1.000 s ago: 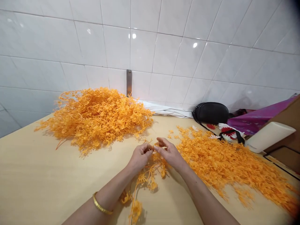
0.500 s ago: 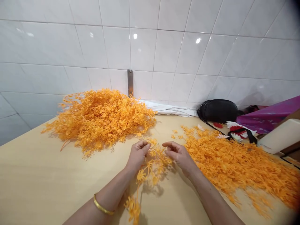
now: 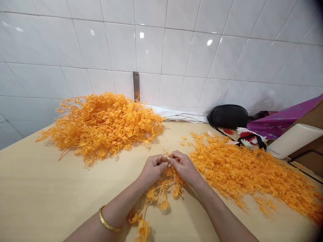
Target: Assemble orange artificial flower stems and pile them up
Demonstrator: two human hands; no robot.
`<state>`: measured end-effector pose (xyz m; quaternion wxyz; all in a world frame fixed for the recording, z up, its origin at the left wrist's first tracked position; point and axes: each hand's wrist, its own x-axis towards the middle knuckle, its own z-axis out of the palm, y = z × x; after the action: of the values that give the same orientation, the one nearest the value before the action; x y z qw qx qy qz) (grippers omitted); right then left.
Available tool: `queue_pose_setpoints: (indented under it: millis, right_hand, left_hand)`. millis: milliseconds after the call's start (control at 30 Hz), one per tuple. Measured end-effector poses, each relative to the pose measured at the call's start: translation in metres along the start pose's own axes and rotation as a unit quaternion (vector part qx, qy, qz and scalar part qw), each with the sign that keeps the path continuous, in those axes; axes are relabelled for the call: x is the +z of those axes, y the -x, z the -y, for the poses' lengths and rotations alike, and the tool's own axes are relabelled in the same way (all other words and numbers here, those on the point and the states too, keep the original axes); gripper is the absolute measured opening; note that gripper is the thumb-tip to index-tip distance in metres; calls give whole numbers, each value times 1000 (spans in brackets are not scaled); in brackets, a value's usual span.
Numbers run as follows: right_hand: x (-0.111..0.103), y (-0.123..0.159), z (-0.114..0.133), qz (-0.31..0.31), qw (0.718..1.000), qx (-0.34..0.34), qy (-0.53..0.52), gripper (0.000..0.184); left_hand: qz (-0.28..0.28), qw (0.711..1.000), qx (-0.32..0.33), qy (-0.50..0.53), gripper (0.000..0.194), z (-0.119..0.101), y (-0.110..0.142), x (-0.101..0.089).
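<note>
Between my hands is an orange artificial flower spray (image 3: 152, 194), its stem drooping toward the table's near edge. My left hand (image 3: 154, 167) pinches it near the upper end with thumb and forefinger. Right beside it, my right hand (image 3: 182, 167) is closed on the same spray, fingertips meeting those of the left. What exactly lies between the fingertips is hidden. A big tangled pile of orange sprays (image 3: 108, 126) rests at the back left. To the right spreads a heap of loose orange florets (image 3: 242, 171).
A pale wooden table (image 3: 63, 195) meets a white tiled wall. At the back right are a black bag (image 3: 228, 116) with a strap, red and white flowers (image 3: 248, 137), purple cloth (image 3: 282, 122) and a cream plastic object (image 3: 295, 140). White cloth (image 3: 180, 115) lies along the wall.
My right hand has moved left to meet my left hand, and its fingers have closed on the spray. The view has shifted slightly.
</note>
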<state>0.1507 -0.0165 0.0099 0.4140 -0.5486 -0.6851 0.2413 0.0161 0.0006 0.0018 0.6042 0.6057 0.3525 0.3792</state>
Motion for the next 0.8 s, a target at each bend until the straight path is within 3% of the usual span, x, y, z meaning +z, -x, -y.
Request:
queue_pose_setpoints:
  millis: [167, 367, 467, 533, 567, 667, 733, 800]
  right_hand:
    - [6, 3, 3, -88, 985, -35, 147, 20]
    - [18, 1, 2, -164, 928, -81, 325, 22]
    - [-17, -8, 2, -263, 914, -5, 309, 24]
    - [-60, -12, 3, -364, 879, 92, 295, 26]
    - [-82, -11, 4, -385, 860, 103, 320, 22]
    - [-132, 3, 2, -310, 842, 127, 423, 17]
    - [-142, 19, -5, -231, 837, 155, 472, 18]
    - [-137, 33, -15, -180, 823, 181, 507, 18]
  left_hand:
    - [20, 996, 40, -79, 16, 6, -6, -3]
    - [-20, 986, 96, -137, 18, 6, -11, -4]
    - [-32, 980, 102, -170, 16, 7, -7, -8]
    - [-45, 979, 90, -178, 14, 9, -5, -12]
    - [-51, 979, 85, -176, 14, 9, -4, -13]
    - [-60, 980, 86, -167, 15, 10, -4, -13]
    - [-55, 979, 94, -169, 16, 10, -4, -11]
    - [-51, 979, 104, -166, 16, 11, -3, -10]
